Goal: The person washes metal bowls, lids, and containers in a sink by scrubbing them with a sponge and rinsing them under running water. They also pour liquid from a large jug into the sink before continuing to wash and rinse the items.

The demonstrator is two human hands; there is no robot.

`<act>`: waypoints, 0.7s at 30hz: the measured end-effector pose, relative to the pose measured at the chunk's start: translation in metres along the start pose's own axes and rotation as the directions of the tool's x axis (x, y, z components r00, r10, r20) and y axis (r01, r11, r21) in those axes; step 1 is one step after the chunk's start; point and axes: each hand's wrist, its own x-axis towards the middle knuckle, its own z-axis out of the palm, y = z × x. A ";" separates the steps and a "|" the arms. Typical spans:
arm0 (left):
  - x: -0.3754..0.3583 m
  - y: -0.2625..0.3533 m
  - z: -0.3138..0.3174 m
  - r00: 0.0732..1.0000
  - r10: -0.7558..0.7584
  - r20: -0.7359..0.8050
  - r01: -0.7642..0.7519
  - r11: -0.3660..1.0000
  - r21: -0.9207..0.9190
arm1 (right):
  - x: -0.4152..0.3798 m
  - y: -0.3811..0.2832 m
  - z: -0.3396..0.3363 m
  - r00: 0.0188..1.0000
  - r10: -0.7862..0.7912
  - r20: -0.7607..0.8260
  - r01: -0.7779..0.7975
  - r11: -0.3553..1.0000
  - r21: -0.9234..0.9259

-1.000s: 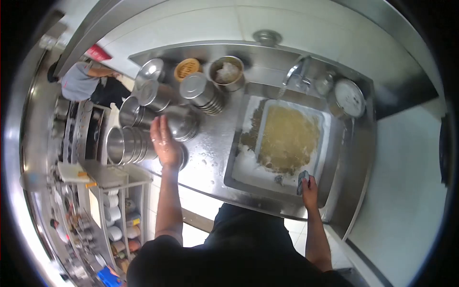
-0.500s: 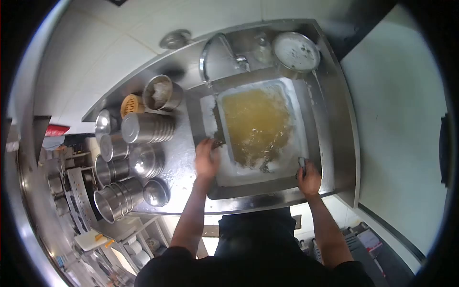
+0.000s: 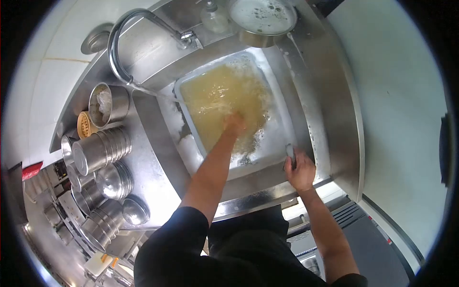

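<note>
My left hand (image 3: 234, 123) reaches down into the cloudy yellowish water of a white rectangular tub (image 3: 178, 91). Its fingers are hidden under the surface, so what they touch does not show. The tub sits in a steel sink (image 3: 299, 103) with foam around it. At the sink's near right corner, my right hand (image 3: 302, 172) is closed around a small grey scrubbing pad (image 3: 289, 152), held above the foam. A curved chrome faucet (image 3: 114, 50) runs a stream of water to the tub's left edge.
Stacked steel pots (image 3: 88, 153), steel bowls (image 3: 114, 181) and an orange slotted container (image 3: 85, 125) stand on the left counter. Near them is a steel pot (image 3: 122, 103) with a clear bag inside. Behind the sink are a soap bottle (image 3: 213, 18) and a foamy pot (image 3: 262, 39).
My left hand has moved from the tub's left side into the water. My right hand still grips the pad. The camera view has shifted closer, and the faucet has swung left in view.
</note>
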 end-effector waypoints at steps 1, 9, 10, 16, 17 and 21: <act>-0.009 0.004 0.000 1.000 -0.024 0.011 0.026 0.988 -0.155 | 0.001 -0.001 -0.001 1.000 -0.006 -0.017 0.006 1.000 0.002; -0.003 0.001 0.007 0.990 0.066 0.121 -0.022 0.941 -0.337 | 0.000 0.001 0.001 0.992 -0.062 -0.107 0.062 0.998 -0.005; -0.004 -0.001 0.008 0.995 0.067 0.076 -0.033 0.922 -0.386 | 0.000 -0.002 0.000 0.993 -0.056 -0.104 0.057 0.998 0.007; -0.055 0.006 -0.045 0.939 -0.103 -0.328 -0.127 0.784 -0.608 | -0.001 -0.002 -0.001 0.999 0.037 0.020 -0.036 0.997 -0.062; -0.061 0.007 -0.055 0.937 -0.091 -0.338 -0.137 0.794 -0.593 | -0.001 -0.005 -0.003 0.999 0.044 0.026 -0.042 0.998 -0.052; -0.119 0.018 -0.125 0.833 -0.002 -0.554 -0.253 0.888 -0.385 | -0.002 -0.003 -0.001 0.999 -0.003 -0.050 -0.001 0.998 -0.069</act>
